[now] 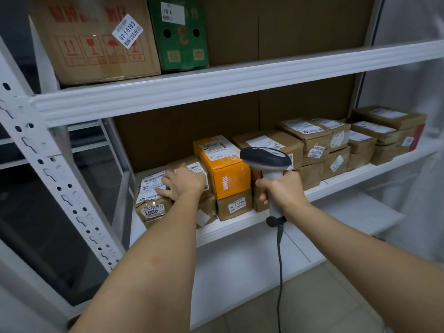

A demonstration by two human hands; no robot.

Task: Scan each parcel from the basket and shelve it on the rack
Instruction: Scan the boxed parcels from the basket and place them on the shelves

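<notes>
A brown paper-wrapped parcel (pixel 153 200) with a white label and a "4001" sticker sits at the left end of the white rack's (pixel 216 92) middle shelf. My left hand (pixel 182 182) rests on top of it with the fingers spread over the label. My right hand (pixel 281 188) grips the handle of a grey barcode scanner (pixel 266 159), its dark head level with the parcels and its cable hanging down. An orange box (pixel 223 167) stands between the two hands, on top of brown parcels. The basket is out of view.
Several brown parcels (pixel 336 145) fill the shelf to the right, some stacked. On the shelf above stand a large cardboard box (pixel 96 44) and a green box (pixel 180 34). A perforated white upright (pixel 48 169) rises at left. A lower shelf (pixel 264 255) and tiled floor lie below.
</notes>
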